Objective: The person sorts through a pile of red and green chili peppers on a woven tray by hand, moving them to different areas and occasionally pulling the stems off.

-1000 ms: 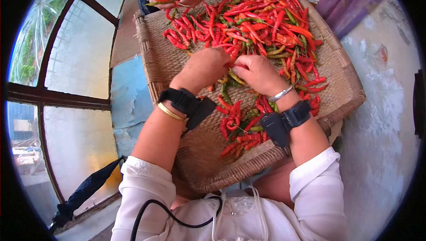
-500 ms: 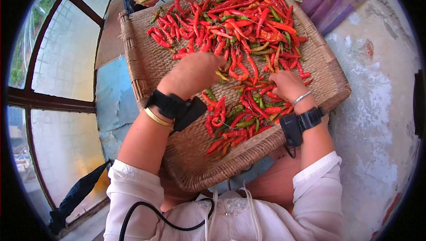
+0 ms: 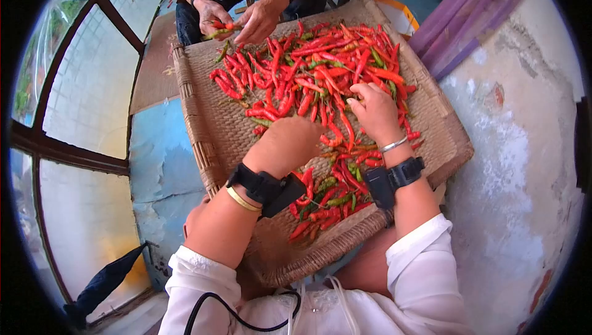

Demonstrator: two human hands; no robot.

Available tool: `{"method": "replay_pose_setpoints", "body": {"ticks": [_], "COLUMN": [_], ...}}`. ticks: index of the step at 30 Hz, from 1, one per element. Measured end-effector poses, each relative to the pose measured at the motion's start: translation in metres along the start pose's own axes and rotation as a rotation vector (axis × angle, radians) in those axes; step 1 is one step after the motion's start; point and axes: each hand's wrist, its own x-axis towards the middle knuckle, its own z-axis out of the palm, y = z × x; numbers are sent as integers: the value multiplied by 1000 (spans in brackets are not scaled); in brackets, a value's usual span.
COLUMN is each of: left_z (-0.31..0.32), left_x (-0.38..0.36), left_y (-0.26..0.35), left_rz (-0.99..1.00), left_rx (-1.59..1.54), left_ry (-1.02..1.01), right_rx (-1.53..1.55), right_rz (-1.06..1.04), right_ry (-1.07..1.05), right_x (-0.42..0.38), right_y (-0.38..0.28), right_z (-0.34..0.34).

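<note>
A heap of mostly red chili peppers (image 3: 308,82), with some green and yellowish ones, lies on a woven tray (image 3: 203,98). A smaller heap of peppers (image 3: 336,199) lies nearer to me. My left hand (image 3: 290,142) is over the tray between the two heaps, its back toward me. It looks curled, and whatever its fingers hold is hidden. At the right side of the bigger heap is my right hand (image 3: 375,112), thumb and forefinger closing at a chili pepper whose body is mostly covered.
Across the tray a person's hands (image 3: 259,19) hold a few chili peppers (image 3: 222,28). Window panes (image 3: 86,101) stand on the left, with a folded dark umbrella (image 3: 108,279) below. A peeling wall (image 3: 499,168) and purple cloth (image 3: 462,20) are on the right.
The camera view has shifted, showing more of the person opposite. My right hand has moved up and left over the larger heap. My left hand has come lower, toward me.
</note>
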Motion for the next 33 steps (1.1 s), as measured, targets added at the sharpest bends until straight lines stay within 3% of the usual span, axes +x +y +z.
{"method": "replay_pose_setpoints", "body": {"ticks": [3,5,7,9,12,14,15,17,21,23,24,25,27,28,30,31,33], "left_z": [21,29,29,27,21,20,19,17,7,7,6,4,0,-1,-11,-17,-18], "left_x": [4,5,7,8,10,12,14,18,16,17,17,17,16,15,13,9,2], "left_y": [-13,-16,-12,-9,-6,-5,-6,-9,-9,-9,-9,-10,-14,-17,-28,-32,-49], "left_rz": [-47,-37,-15,-29,-12,-117,-117,-108,-121,-115,-146,-174,-226,-284,-388,-437,-501], "left_rx": [91,49,56,41,41,78,77,2,-110,-111,-82,-55,-56,-54,67,131,219], "left_ry": [-76,-5,-52,-39,-140,181,183,492,427,474,376,278,326,372,357,394,406], "right_rx": [-62,-84,-57,22,159,223,284,336,563,739,793,790,928,898,479,237,93], "right_rz": [-48,-88,-55,-112,-231,-216,-195,-173,-96,33,5,6,200,197,76,-10,-72], "right_ry": [111,109,-39,-13,192,217,245,232,47,-147,-194,-193,-203,-108,109,174,206], "right_x": [10,16,21,27,26,22,19,11,-3,-8,-8,-7,0,4,12,14,15], "right_y": [-1,1,-2,10,4,-6,-11,-33,-42,-44,-42,-39,-27,-14,16,25,32], "right_z": [21,32,36,49,43,33,25,6,-4,-9,-10,-12,-17,-13,-5,-3,4]}}
